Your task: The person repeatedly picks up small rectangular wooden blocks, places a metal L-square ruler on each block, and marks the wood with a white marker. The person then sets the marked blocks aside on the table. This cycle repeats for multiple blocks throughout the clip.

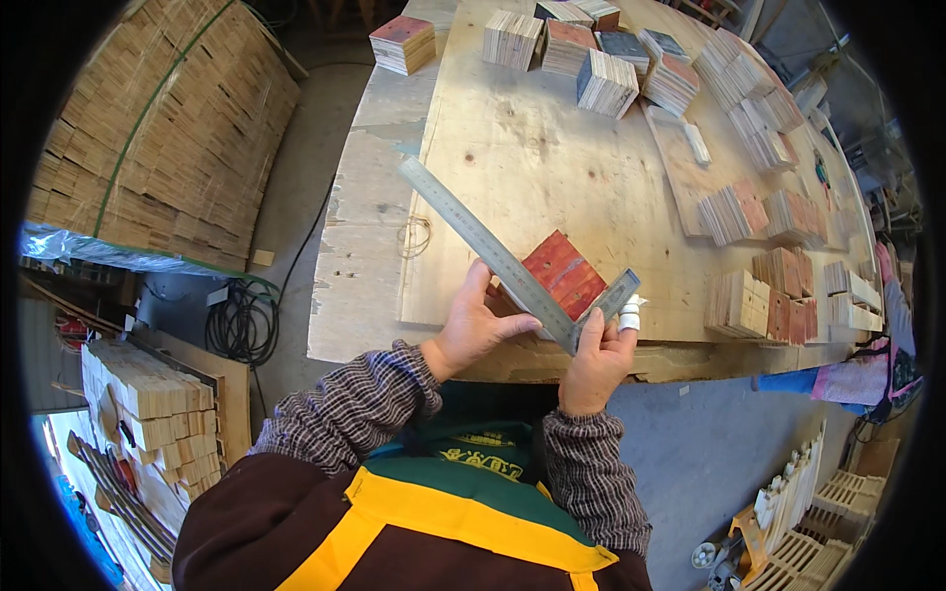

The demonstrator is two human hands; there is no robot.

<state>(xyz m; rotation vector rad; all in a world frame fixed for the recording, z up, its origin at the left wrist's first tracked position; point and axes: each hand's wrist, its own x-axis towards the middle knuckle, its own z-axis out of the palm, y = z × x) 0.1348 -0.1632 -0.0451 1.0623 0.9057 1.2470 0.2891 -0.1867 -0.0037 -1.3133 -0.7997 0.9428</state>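
— Wide plywood workbench (512, 167), with little stacks of wood blocks (608, 83) along the far side. What are the hands doing at the near edge?

— Both hold a metal square ruler (512, 266) against a red-faced wood block (564, 273). The block sits on the bench right at the near edge, just past the fingers.

— Which hand has what?

— The left hand (473, 330) is closed on the long arm of the ruler, thumb along it, and seems to touch the block's side too. The right hand (596, 360) pinches the short arm near the corner. It also has a small white thing (629, 315) tucked by its fingers — I can't tell what it is.

— Why hold the ruler like that?

— I think so the corner of the ruler sits snug on the block's corner. That way you can see if the block is square.

— Anything else around?

— A big strapped pile of wood pieces (168, 138) stands on the left, black cable (236, 325) coils on the floor, and someone in pink sleeves (857, 379) works at the right.
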